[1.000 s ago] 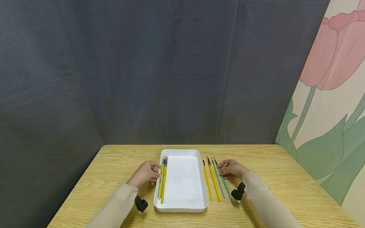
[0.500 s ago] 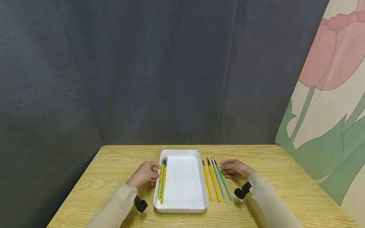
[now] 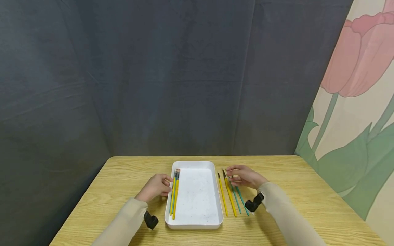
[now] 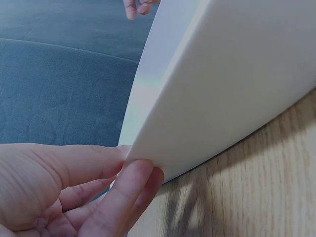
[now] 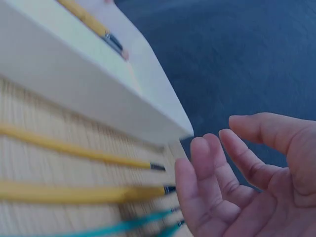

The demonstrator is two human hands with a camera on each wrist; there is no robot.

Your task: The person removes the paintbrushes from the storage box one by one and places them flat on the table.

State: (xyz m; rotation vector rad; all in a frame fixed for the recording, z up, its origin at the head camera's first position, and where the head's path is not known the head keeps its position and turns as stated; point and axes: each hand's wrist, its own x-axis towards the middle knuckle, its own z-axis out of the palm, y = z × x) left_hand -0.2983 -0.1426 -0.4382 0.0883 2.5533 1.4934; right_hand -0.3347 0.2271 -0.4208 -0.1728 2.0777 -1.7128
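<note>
A white rectangular tray (image 3: 197, 198) lies on the table. My left hand (image 3: 155, 187) pinches its left rim; in the left wrist view the thumb is on one side of the wall (image 4: 217, 94) and the fingers on the other. Several paintbrushes (image 3: 175, 200) with yellow and teal handles lie side by side along the tray's left inside. To the right of the tray rest a thin yellow paintbrush (image 3: 223, 196), a thicker yellow paintbrush (image 3: 230, 196) and two teal paintbrushes (image 3: 242, 198). Above their bristle ends hovers my right hand (image 3: 245, 177), fingers spread apart and holding nothing.
The wooden table (image 3: 307, 205) ends at a dark curtain (image 3: 184, 85) behind and on the left. A wall with a painted tulip (image 3: 344, 61) stands at the right. A small black camera is strapped to each wrist.
My right hand first lets go of the rightmost teal paintbrush and draws back right, then moves left over the brushes. The left hand stays on the tray rim.
</note>
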